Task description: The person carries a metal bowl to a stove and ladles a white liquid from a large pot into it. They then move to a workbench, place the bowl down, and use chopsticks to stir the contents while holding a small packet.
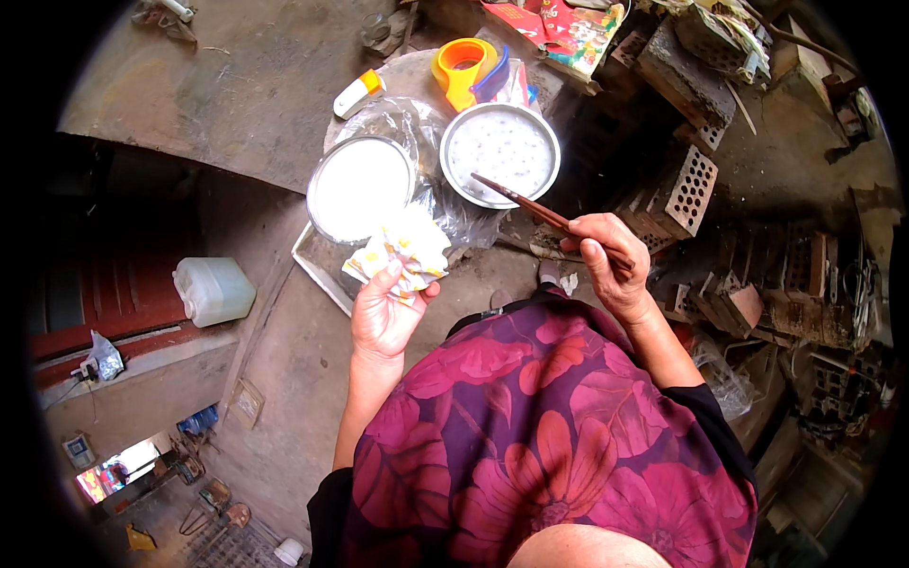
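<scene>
My left hand (387, 316) grips a crumpled white cloth or paper with a yellow pattern (408, 252). Between the fingers of my right hand (614, 266) are thin brown chopsticks (532, 206), their tips over the near side of a round metal bowl (449, 170). Whitish liquid with small dark specks or bubbles (501, 149) fills much of that bowl. To its left is a round, metal-rimmed container or lid (362, 186), its inside washed out by glare. Clear plastic film (426, 153) lies crinkled around both.
Behind the bowl stands an orange and blue plastic tool, perhaps a tape dispenser (461, 67). A white and orange item (360, 94) lies to its left. Perforated bricks (689, 188) are stacked at right. At left sits a translucent jerrycan (216, 290); a shovel (238, 515) lies below.
</scene>
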